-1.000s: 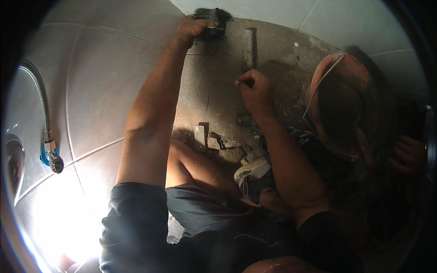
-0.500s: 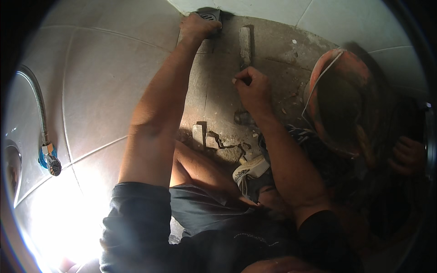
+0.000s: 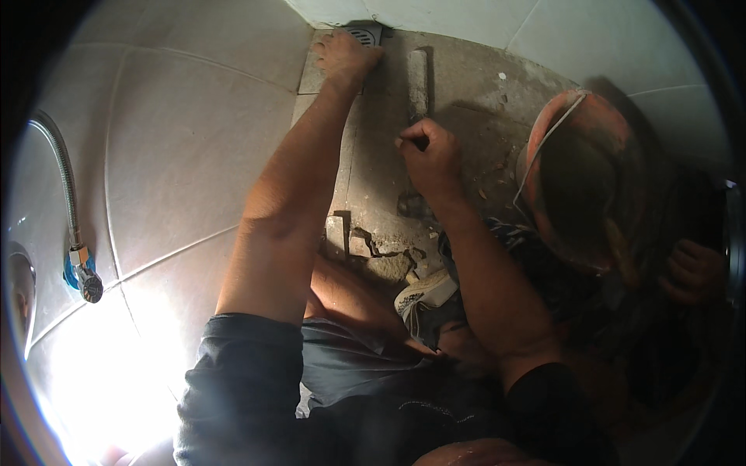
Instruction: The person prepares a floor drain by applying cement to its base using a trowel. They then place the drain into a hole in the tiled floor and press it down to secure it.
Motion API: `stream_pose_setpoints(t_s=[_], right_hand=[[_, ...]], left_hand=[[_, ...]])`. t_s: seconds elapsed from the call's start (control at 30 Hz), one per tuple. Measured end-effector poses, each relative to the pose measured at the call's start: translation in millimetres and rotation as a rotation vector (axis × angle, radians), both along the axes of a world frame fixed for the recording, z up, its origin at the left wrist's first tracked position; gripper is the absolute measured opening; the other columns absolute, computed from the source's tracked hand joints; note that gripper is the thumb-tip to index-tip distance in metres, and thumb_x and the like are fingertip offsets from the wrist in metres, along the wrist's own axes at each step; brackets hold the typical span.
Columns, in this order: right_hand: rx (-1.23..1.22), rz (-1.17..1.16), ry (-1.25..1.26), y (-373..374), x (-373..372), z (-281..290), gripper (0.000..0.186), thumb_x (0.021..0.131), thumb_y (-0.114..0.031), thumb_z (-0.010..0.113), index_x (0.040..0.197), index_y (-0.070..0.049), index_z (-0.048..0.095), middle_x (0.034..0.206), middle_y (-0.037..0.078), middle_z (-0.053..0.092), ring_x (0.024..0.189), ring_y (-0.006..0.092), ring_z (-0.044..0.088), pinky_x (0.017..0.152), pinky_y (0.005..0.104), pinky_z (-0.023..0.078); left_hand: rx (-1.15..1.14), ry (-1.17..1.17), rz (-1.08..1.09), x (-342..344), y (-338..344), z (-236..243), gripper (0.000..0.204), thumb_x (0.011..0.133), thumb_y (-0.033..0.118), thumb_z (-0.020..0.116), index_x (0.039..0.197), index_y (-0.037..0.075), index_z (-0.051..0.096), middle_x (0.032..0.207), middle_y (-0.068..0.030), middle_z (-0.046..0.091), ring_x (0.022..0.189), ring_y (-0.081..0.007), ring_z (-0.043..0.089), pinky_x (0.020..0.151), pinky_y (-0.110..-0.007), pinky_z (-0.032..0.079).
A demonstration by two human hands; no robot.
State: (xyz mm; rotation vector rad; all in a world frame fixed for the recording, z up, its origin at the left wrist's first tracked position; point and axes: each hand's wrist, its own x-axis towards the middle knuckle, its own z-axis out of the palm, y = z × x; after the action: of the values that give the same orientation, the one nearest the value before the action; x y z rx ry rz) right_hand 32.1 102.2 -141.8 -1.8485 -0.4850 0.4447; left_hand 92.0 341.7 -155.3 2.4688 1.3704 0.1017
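A square grey metal drain cover (image 3: 365,34) sits in the far corner of the floor, against the wall tiles. My left hand (image 3: 346,58) lies over its near part with the fingers spread, hiding some of the slots. Closer to me, my right hand (image 3: 435,159) is held above the floor with thumb and fingers curled together. Whatever may be in that pinch is hidden or too small to name. Just beyond it a narrow, pale, worn bar (image 3: 418,81) lies on the floor, pointing toward the wall.
An orange-red bucket (image 3: 536,155) with a white handle stands tilted at the right. Another hand (image 3: 691,268) shows beside it in shadow. Broken rubble (image 3: 373,252) and a pale upright block (image 3: 336,237) are near my legs. A braided hose (image 3: 66,171) hangs at the left.
My left hand has slid slightly nearer and right across the drain cover, its fingers now more spread and more slots showing. My right hand has barely moved.
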Motion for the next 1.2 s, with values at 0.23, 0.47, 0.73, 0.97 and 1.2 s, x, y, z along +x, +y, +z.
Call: stream_pose_setpoints(t_s=[0.23,0.47,0.73,0.97,1.2], right_hand=[[0.092,0.002,-0.071,0.5,-0.4,-11.9,0.010,0.082,-0.005,0.079,0.087,-0.001,0.071,0.081,0.009,0.072,0.077,0.0166,0.069,0.071,0.0316,0.054],[0.107,-0.016,-0.012,4.1,-0.9,-15.9,0.012,0.080,0.000,0.079,0.084,0.000,0.068,0.080,0.014,0.071,0.074,0.0283,0.071,0.070,0.0371,0.055],[0.069,-0.030,0.102,2.6,-1.7,-18.5,0.011,0.082,0.000,0.079,0.087,0.000,0.069,0.080,0.011,0.072,0.074,0.0215,0.070,0.070,0.0350,0.055],[0.064,-0.020,0.162,3.7,-3.1,-16.3,0.012,0.084,-0.002,0.080,0.090,-0.001,0.070,0.080,0.007,0.070,0.073,0.0152,0.067,0.068,0.0327,0.055],[0.200,-0.078,0.147,0.9,-0.2,-2.2,0.010,0.088,-0.005,0.079,0.090,-0.001,0.070,0.082,0.004,0.069,0.074,0.0094,0.064,0.063,0.0269,0.052]], left_hand=[[0.064,-0.130,-0.047,-12.5,-6.1,-16.2,0.087,0.073,0.045,0.085,0.135,-0.004,0.050,0.141,-0.0245,0.050,0.136,-0.0410,0.039,0.110,-0.058,0.036],[0.118,-0.260,-0.100,-23.8,-7.1,-30.8,0.087,0.077,0.047,0.084,0.137,-0.004,0.048,0.142,-0.0235,0.049,0.137,-0.0407,0.036,0.113,-0.059,0.029],[0.108,-0.292,-0.108,-28.2,-11.9,-37.7,0.092,0.080,0.049,0.083,0.143,-0.005,0.043,0.149,-0.0231,0.044,0.142,-0.0407,0.031,0.116,-0.061,0.022],[0.163,-0.350,-0.113,-34.7,-7.3,-44.7,0.096,0.080,0.051,0.083,0.146,-0.005,0.041,0.152,-0.0239,0.041,0.145,-0.0397,0.027,0.118,-0.062,0.017],[0.198,-0.670,-0.130,-73.6,7.7,-40.0,0.053,0.091,0.022,0.069,0.136,-0.003,0.056,0.130,-0.0255,0.058,0.125,-0.0445,0.048,0.109,-0.049,0.040]])
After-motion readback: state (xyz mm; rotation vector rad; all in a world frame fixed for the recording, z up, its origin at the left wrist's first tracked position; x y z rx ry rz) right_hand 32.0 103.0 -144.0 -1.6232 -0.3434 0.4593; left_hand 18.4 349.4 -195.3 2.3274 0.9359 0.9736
